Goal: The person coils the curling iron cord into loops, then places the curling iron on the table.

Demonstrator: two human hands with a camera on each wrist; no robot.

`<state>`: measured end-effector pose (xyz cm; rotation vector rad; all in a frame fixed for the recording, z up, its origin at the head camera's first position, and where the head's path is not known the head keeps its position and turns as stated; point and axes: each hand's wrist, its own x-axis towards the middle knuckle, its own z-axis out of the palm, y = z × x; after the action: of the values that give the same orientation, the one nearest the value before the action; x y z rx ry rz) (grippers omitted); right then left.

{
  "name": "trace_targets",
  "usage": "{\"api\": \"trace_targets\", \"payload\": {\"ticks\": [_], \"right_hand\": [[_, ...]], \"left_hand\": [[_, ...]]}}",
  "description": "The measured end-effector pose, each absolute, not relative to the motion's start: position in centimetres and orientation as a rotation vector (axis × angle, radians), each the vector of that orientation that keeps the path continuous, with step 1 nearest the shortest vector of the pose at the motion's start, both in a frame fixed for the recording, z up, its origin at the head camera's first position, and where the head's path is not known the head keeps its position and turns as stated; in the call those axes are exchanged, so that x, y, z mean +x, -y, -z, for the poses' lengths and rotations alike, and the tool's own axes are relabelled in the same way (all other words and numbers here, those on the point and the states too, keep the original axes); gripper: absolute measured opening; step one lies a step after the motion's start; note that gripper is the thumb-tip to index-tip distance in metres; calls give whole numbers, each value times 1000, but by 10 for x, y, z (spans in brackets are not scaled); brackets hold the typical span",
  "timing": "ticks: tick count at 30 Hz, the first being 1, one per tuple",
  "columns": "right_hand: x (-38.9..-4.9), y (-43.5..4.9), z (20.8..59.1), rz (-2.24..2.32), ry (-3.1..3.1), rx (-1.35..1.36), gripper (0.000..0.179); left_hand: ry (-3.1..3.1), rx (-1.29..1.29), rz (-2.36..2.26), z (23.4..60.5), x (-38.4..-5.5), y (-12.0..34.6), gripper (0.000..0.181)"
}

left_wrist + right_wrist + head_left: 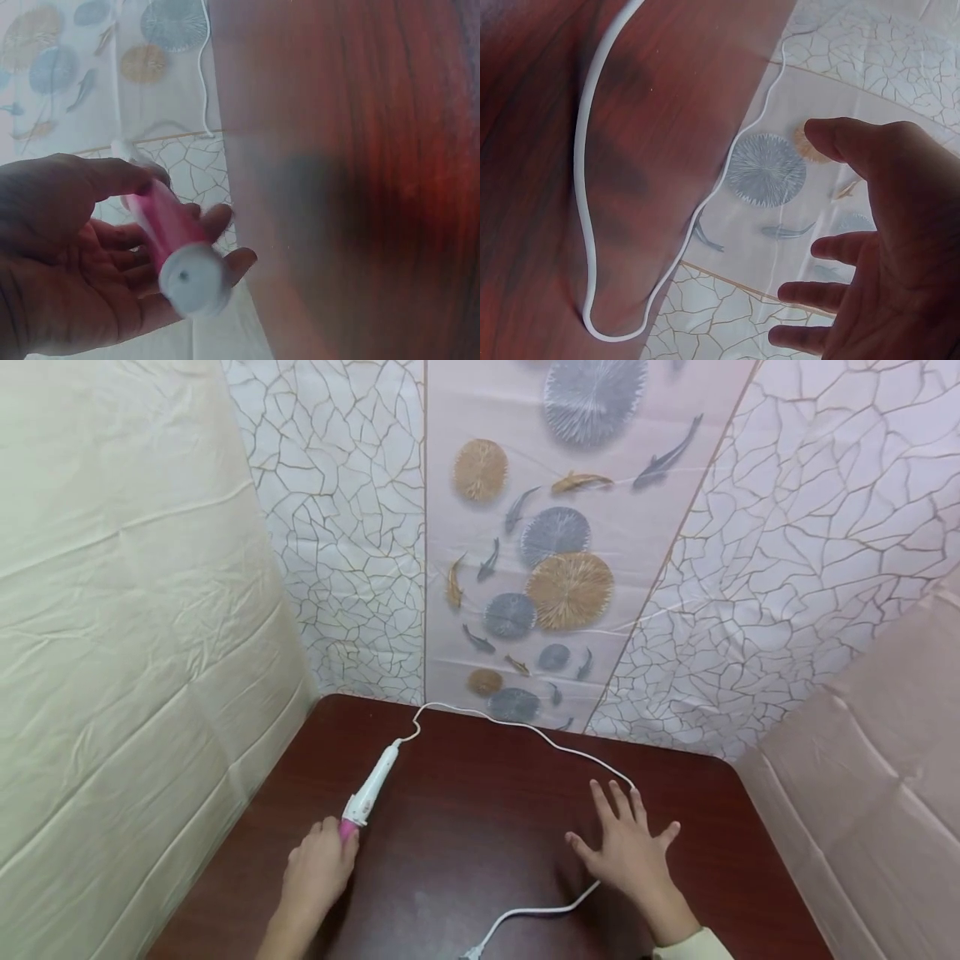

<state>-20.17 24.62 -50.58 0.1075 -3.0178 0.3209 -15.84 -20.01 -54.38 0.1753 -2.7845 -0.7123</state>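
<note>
My left hand (317, 867) grips a curling iron (371, 790) by its pink barrel, over the left side of the table. The white handle points away from me, with a cord leaving its far end. In the left wrist view, thumb and fingers wrap the pink barrel (169, 219), and its white round tip (196, 281) faces the camera. On the right, my right hand (632, 853) hovers above the white cord (536, 911) with its fingers spread. Nothing is held in it, and the right wrist view shows the cord (585, 187) apart from the fingers.
The cord loops along the back of the dark red-brown table (450, 827) and returns under my right hand. Its plug (473, 952) lies at the front edge of the view, partly cut off. Cloth-covered walls (172, 652) enclose the left, back and right sides.
</note>
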Motion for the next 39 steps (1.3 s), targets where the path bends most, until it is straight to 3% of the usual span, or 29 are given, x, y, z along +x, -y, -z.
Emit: {"api": "trace_targets", "payload": {"ticks": [8,22,28,34,39], "right_hand": [[-209,-243,501,-307,2996,134,97],[-238,-222,494,-427,2934,323,72],[-248,-211,495,-702,2833,445,57],[-253,-210,505,-1118,2601,538,22],[-256,-215,502,-1515,2528,398,25]], "left_hand": [[2759,18,693,532,-174,200,29],[2642,-486,580,498,-202,176,38],[2533,-625,500,487,-209,165,38],[2505,-691,527,479,-211,157,37],[2501,-700,616,475,-213,158,38]]}}
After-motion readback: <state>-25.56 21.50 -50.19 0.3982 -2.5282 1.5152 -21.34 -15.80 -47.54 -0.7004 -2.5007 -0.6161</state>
